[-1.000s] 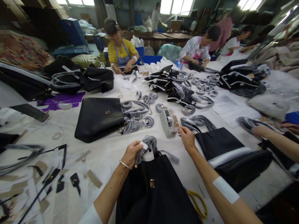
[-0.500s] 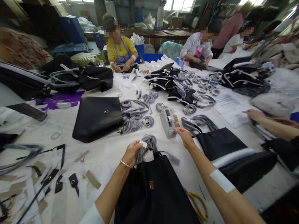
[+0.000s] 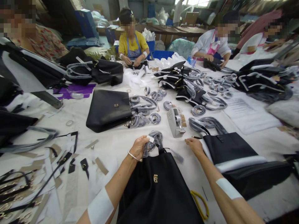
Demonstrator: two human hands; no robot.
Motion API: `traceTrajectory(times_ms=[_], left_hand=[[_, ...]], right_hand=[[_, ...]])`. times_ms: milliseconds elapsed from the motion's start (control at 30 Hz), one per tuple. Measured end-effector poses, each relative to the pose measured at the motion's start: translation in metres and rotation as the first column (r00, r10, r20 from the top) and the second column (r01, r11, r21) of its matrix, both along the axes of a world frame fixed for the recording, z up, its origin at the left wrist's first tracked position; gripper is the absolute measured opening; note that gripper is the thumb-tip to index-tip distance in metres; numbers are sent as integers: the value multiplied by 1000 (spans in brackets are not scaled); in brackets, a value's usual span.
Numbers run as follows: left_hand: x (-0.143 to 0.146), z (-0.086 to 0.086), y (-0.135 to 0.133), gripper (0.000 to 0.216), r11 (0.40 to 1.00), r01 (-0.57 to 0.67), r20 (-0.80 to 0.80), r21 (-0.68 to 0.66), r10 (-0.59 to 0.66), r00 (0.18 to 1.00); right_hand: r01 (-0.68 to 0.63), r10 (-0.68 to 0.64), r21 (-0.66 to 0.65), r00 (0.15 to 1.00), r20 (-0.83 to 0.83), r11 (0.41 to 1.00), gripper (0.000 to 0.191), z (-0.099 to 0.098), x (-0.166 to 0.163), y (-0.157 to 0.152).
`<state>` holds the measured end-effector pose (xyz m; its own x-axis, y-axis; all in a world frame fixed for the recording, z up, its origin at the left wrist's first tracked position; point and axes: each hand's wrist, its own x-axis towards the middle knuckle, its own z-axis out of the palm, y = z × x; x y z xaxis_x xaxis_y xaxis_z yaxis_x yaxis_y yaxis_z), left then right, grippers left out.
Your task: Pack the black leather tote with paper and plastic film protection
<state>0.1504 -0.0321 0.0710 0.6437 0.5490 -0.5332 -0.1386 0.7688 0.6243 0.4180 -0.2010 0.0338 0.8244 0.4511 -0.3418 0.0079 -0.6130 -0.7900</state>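
A black handbag point(image 3: 161, 189) with a gold clasp lies in front of me. My left hand point(image 3: 139, 147) is closed on its plastic-wrapped handles point(image 3: 156, 137), with a small white slip point(image 3: 150, 139) showing at the fingertips. My right hand point(image 3: 194, 145) is pinched just below a grey tape dispenser point(image 3: 175, 123) and apart from it. Whatever its fingertips hold is too small to make out. Yellow-handled scissors point(image 3: 200, 203) lie at the bag's right edge, partly hidden under it.
Another black handbag point(image 3: 109, 110) lies at left centre, and one with white wrapping point(image 3: 233, 149) lies at right. Coiled wrapped straps point(image 3: 155, 118) and stacked bags point(image 3: 179, 76) cover the far table. Straps and paper scraps point(image 3: 77, 174) litter the left. Co-workers point(image 3: 133, 46) sit opposite.
My right hand has left the tape dispenser's front end and come slightly nearer to me. The left hand keeps hold of the handles. The view has swung left; a neighbour's hands at right are gone.
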Motion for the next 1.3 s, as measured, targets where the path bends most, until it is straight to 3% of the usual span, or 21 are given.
traceTrajectory(times_ms=[133,200,300,467,600,700,767,867,967,1033,1067,1133,1200,1233,1300], left_hand=[[1,-2,-5,43,999,10,-45,53,-8,999],[3,-1,-9,44,995,25,-54,96,-20,998],[3,1,-13,42,984,57,-57,169,-48,997],[-3,6,-15,42,974,53,-60,220,-41,997],[-11,7,-9,43,982,86,-2,166,-87,996],[-15,6,-3,44,986,151,58,74,-156,986],[-16,6,2,42,977,210,79,47,-213,974],[-16,8,10,39,949,312,89,38,-314,945],[-9,8,21,38,931,359,70,63,-363,929],[-1,5,33,35,921,343,21,185,-352,936],[4,3,41,33,895,324,-58,305,-322,945],[13,-5,59,31,764,303,-285,570,-163,945],[15,-13,78,27,618,322,-455,718,65,888],[14,-16,86,26,582,331,-497,743,148,855],[2,-24,94,27,577,331,-531,746,216,819]], right_hand=[[-205,223,143,967,-126,968,33,41,-60,9],[-348,409,292,895,-180,891,30,64,-93,21],[-443,527,363,832,-175,820,25,87,-127,43],[-469,506,257,857,-101,845,25,78,-136,63],[-493,508,168,859,-65,854,32,63,-134,66],[-521,515,-35,829,218,853,40,61,-135,66],[-512,501,-132,698,511,849,44,66,-133,68],[-605,475,-176,379,794,777,46,78,-122,77],[-799,528,-276,60,847,534,46,88,-108,94],[-861,573,-358,-97,814,363,35,87,-102,109],[-861,599,-393,-136,789,322,32,84,-101,117],[-822,663,-451,-126,738,347,35,75,-100,133],[-757,702,-470,-21,712,454,46,65,-101,146],[-731,703,-457,44,710,507,53,61,-101,151],[-712,687,-399,161,709,578,62,54,-101,152]])
